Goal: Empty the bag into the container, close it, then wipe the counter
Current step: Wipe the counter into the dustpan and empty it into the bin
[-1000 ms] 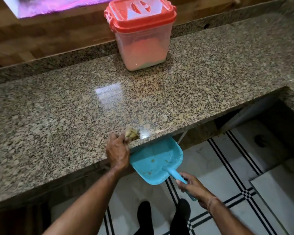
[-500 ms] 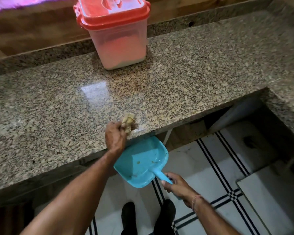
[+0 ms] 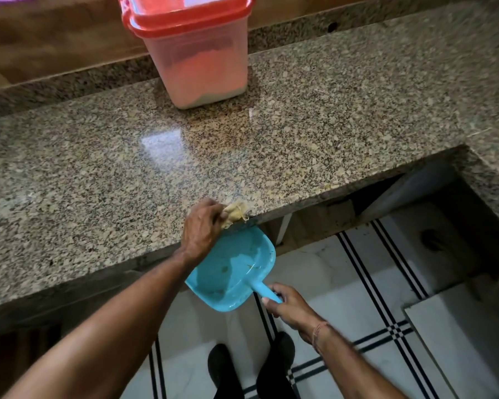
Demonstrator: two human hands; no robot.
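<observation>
Item: translucent plastic container with red lid (image 3: 198, 50). It stands at the back of my speckled granite counter (image 3: 314, 133), lid on, clear of the wiping.

Item: crumpled yellowish cloth (image 3: 236, 212), at the counter's front edge. My left hand (image 3: 202, 230) is curled tight around it, pressing it to the stone to push crumbs over the lip.

Item: turquoise plastic dustpan (image 3: 233, 267), held just under that edge, mouth toward the counter to catch what falls. My right hand (image 3: 289, 308) is wrapped closed around its handle.

Bag: not in view.
</observation>
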